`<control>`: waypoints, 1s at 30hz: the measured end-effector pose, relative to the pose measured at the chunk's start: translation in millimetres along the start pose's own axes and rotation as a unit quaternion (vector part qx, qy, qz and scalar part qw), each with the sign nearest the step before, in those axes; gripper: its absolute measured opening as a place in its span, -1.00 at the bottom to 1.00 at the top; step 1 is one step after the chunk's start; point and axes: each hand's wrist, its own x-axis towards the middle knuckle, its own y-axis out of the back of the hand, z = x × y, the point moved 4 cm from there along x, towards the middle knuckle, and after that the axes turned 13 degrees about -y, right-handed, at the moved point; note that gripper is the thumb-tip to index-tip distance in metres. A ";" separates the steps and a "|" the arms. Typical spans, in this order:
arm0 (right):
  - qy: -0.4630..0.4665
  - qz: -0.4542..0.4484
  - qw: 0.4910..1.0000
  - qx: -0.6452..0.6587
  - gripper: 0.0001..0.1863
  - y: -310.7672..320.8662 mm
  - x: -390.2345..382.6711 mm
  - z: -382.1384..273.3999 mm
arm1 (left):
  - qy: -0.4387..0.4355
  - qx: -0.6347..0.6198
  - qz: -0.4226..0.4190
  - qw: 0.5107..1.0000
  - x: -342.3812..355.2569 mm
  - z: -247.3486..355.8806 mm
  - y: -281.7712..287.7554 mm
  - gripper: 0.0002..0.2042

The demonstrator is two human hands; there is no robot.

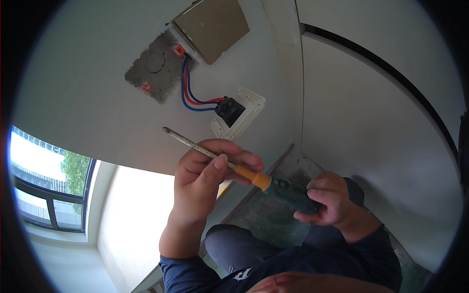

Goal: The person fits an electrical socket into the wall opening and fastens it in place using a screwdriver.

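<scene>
A screwdriver with a dark green and orange handle [288, 193] lies across both my hands, its long metal shaft slanting up to the left. My left hand [207, 168] pinches the shaft between thumb and fingers near the orange collar. Around the rear of the handle my right hand [330, 198] is closed. Beyond the tool's tip, a white wall socket plate [251, 105] with a black back hangs off the wall by blue and red wires [188, 88]. These wires come out of the wall beside a beige switch plate [212, 29].
A rough grey cement patch [156, 68] with red box pieces marks the wall at upper left. A large pale panel [376, 112] stands on the right. There is a window [53, 180] at far left. My bent knees are below, above a greenish, dusty floor [273, 217].
</scene>
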 end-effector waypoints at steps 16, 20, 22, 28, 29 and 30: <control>-0.229 -0.583 0.778 0.038 -0.52 -106.5 -129.3 72.0 | -0.413 0.793 0.004 0.448 -63.2 42.0 55.5 -0.78; -0.209 -0.663 0.719 -0.004 -0.51 -120.7 -150.6 90.3 | -0.372 0.838 0.071 0.393 -47.8 -1.1 72.9 -0.71; -0.210 -0.682 0.700 -0.019 -0.53 -128.1 -153.8 95.5 | -0.396 0.816 0.087 0.413 -42.4 -15.4 82.2 -0.76; -0.234 -0.674 0.699 -0.051 -0.55 -138.9 -155.6 109.3 | -0.385 0.843 0.049 0.373 -51.2 -26.8 91.6 -0.72; -0.230 -0.677 0.698 -0.042 -0.56 -141.1 -157.6 112.3 | -0.383 0.846 0.041 0.369 -50.5 -28.4 91.9 -0.73; -0.229 -0.674 0.701 -0.044 -0.56 -140.4 -162.0 114.8 | -0.390 0.841 0.047 0.371 -51.9 -28.3 90.6 -0.73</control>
